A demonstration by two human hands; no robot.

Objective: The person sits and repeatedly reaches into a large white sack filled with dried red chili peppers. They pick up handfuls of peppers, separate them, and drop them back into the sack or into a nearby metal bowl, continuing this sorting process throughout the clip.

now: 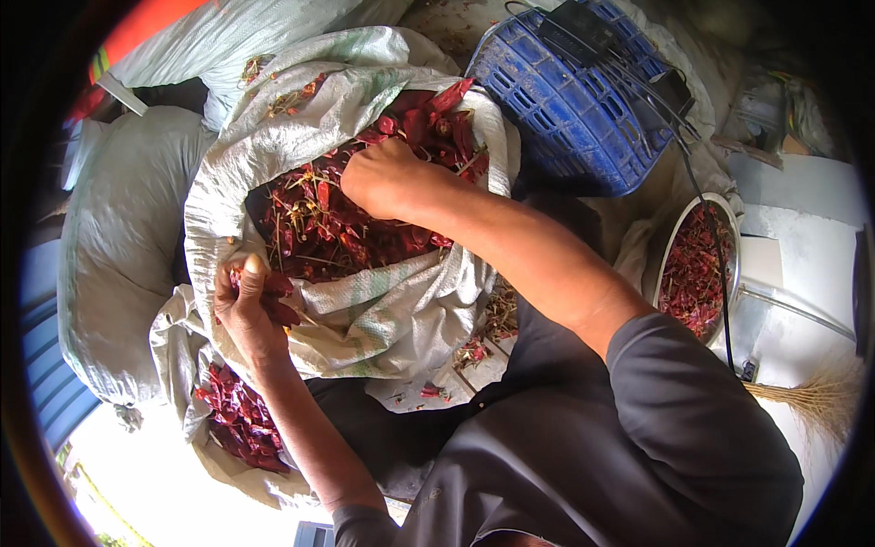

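Note:
A white woven sack (219, 171) with green stripes stands before me, its rim rolled down, full of dried red chilies (355, 239) with stems. My right hand (379, 178) reaches into it, knuckles up and fingers bent down among the chilies; its fingertips are hidden, so a grip cannot be made out. At the sack's near left edge my left hand (249, 304) is closed on several dried red chilies (277, 294), thumb on top. Below that hand a second woven sack (167, 328) holds more dried red chilies (239, 424).
Filled white sacks (123, 253) lie at the left and top left. A blue plastic crate (560, 102) with a black device and cables stands at the upper right. On the right are a metal basin (733, 273) of chilies and a straw broom (813, 393). Stems litter the floor.

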